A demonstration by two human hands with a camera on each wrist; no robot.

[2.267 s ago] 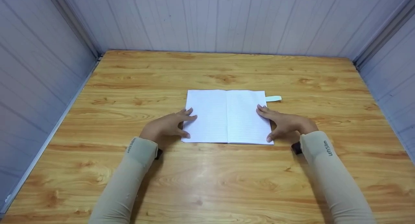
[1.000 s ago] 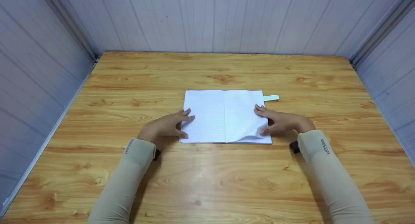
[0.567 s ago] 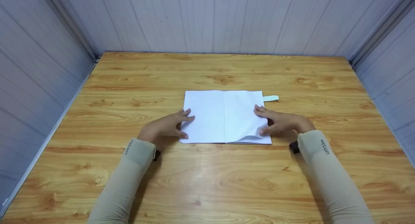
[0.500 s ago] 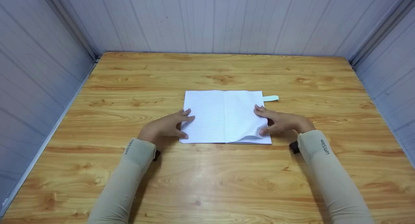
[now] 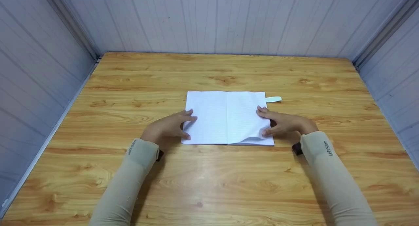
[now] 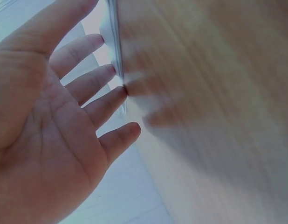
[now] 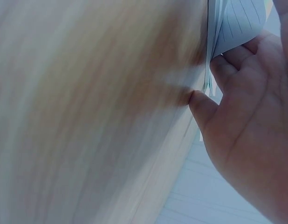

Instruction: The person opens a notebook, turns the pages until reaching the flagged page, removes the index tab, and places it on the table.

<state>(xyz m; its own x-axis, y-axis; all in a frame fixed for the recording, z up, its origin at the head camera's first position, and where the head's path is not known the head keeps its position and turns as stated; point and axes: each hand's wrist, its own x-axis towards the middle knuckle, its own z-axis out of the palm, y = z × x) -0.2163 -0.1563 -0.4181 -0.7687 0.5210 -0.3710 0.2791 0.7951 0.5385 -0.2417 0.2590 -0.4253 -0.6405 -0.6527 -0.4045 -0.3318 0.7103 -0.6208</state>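
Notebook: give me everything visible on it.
The notebook lies open and flat near the middle of the wooden table, white ruled paper pages, spine running away from the person. The near right corner of the right page is lifted and curled where the right hand pinches it; the left hand rests with straight fingers on the left page's edge. A pale tab juts from the right edge.

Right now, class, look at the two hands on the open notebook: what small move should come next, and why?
Probably the right hand should lift the bulging right page and carry it leftward. Its thumb has already pushed that page's near corner up off the notebook, and the left hand rests flat on the left edge, steadying it.
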